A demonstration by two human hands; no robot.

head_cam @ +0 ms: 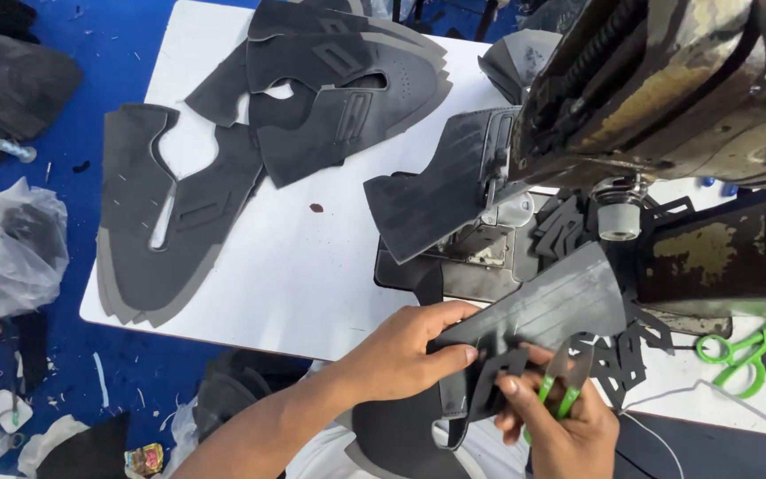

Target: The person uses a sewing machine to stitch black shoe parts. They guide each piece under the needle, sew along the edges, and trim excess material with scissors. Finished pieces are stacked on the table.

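A: While the left hand [401,350] pinches the dark grey cut piece [534,315] at its near edge, thumb under and fingers closed on top, what does the right hand [560,417] do?

B: It is closed around small green-handled snips [553,390], and its thumb presses a black cut-out trim [498,372] against the piece. I judge this is a trimming step; the next cut would need the blades exactly at the trim's edge.

A: Where is the piece?

B: Over the near edge of the white worktop [294,284], just before the sewing machine [658,106].

A: And farther away?

B: Green scissors [742,350] lie at the right. Stacks of grey shoe panels [170,222] lie at the left and the far side. No labels are readable. A crumpled clear plastic bag [15,248] and one small colourful wrapper [144,459] are on the blue floor [90,80].
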